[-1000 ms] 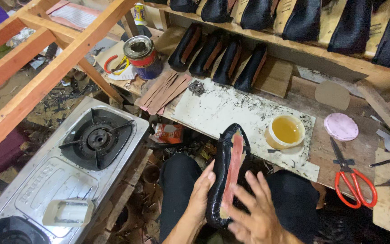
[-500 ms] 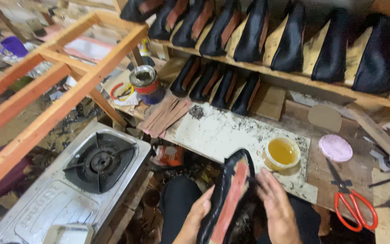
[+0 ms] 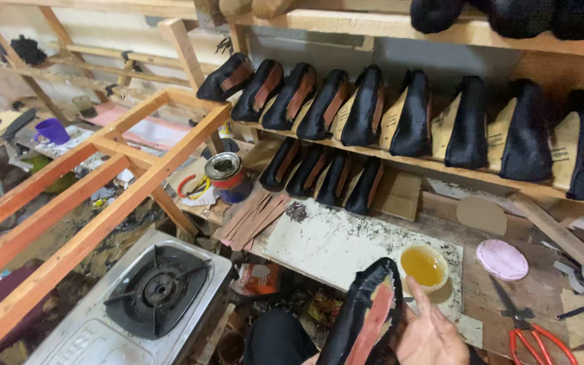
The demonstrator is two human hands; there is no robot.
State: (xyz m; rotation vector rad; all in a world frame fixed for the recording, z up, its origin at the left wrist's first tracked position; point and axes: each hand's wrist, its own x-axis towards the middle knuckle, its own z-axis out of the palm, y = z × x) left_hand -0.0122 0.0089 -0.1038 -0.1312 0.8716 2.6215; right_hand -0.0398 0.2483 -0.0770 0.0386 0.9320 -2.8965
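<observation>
**Soft, even light over my bench**

Diffuse light falls from above, brightest on the pale cutting board [image 3: 346, 247] and the wall behind the shelf. Under the bench it goes dim and murky. My right hand [image 3: 430, 334] is slightly smeared by motion. Straight wooden rails [image 3: 89, 203] bow toward the left edge. No harsh glare.
</observation>
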